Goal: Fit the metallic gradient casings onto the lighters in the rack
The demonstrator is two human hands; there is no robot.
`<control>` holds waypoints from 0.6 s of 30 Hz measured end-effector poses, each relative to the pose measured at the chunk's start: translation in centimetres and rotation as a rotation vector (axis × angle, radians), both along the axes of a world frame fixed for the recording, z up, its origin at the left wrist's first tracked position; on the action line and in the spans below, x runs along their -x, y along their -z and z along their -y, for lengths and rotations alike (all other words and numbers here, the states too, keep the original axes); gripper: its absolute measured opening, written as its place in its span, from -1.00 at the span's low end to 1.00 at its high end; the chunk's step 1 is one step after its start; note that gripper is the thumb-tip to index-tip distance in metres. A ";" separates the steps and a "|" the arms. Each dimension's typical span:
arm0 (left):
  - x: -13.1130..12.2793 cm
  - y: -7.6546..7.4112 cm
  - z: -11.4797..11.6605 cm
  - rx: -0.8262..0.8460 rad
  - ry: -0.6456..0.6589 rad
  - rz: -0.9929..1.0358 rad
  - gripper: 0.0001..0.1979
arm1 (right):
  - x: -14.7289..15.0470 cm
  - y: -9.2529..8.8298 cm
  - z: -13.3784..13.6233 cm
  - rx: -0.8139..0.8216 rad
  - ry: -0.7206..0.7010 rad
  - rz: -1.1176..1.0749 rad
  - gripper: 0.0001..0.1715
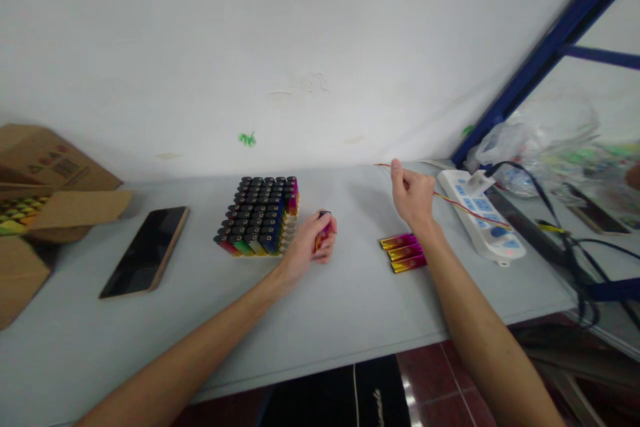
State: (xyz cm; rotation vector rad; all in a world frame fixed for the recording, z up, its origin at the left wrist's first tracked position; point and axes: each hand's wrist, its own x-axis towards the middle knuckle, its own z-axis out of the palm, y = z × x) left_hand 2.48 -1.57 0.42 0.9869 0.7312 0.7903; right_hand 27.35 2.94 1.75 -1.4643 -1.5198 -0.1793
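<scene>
My left hand point(309, 245) rests on the grey table point(345, 300) and grips a red lighter point(323, 235) with a black top, held upright. Just to its left stands a tray of several lighters point(261, 215), packed in rows with black tops up. My right hand point(413, 197) is raised a little over the table and pinches a thin orange-yellow wire point(463, 207) that runs right across a white power strip point(481, 221). Three gold-and-pink lighters point(404, 251) lie side by side below my right wrist.
A dark phone point(146, 251) lies flat at the left. An open cardboard box point(37, 195) with more lighters sits at the far left edge. Plastic bags point(543, 140), black cables point(570, 247) and a blue metal frame point(545, 53) crowd the right. A white wall stands behind the table.
</scene>
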 end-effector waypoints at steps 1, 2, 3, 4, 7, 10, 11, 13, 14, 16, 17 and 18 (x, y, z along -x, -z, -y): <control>0.1 -0.2 0.0 0.018 0.005 -0.012 -0.45 | 0.0 0.0 0.0 0.004 0.005 0.000 -0.17; 0.2 -0.3 -0.1 0.025 0.009 -0.022 -0.43 | 0.0 0.1 0.0 0.006 0.007 0.001 -0.18; 0.3 -0.4 -0.1 0.025 0.009 -0.032 -0.42 | 0.0 0.1 -0.1 0.006 0.009 0.002 -0.18; 0.4 -0.5 -0.2 0.021 0.004 -0.040 -0.43 | -0.1 0.1 -0.1 0.004 0.008 0.003 -0.18; 0.4 -0.8 -0.2 0.008 -0.025 -0.068 -0.49 | 0.0 0.1 0.0 0.006 0.007 0.001 -0.19; 0.2 -1.1 -0.1 -0.002 -0.068 -0.093 -0.54 | 0.1 0.1 0.0 0.016 0.008 0.001 -0.20; 0.1 -1.1 -0.1 -0.002 -0.081 -0.100 -0.55 | 0.1 0.1 0.0 0.015 0.008 0.003 -0.20; 0.0 -1.1 -0.1 0.006 -0.096 -0.107 -0.56 | 0.1 0.1 0.0 0.008 0.008 0.008 -0.20; 0.0 -1.0 0.0 0.011 -0.097 -0.109 -0.57 | 0.1 0.2 0.0 0.005 0.008 0.009 -0.20; 0.0 -0.8 -0.1 0.020 -0.096 -0.109 -0.57 | 0.1 0.2 0.0 0.004 0.007 0.011 -0.20; 0.0 -0.7 -0.1 0.022 -0.093 -0.108 -0.57 | 0.1 0.2 0.0 0.009 0.006 0.011 -0.20; 0.1 -0.6 -0.1 0.021 -0.094 -0.104 -0.56 | 0.0 0.1 0.0 0.014 0.007 0.010 -0.19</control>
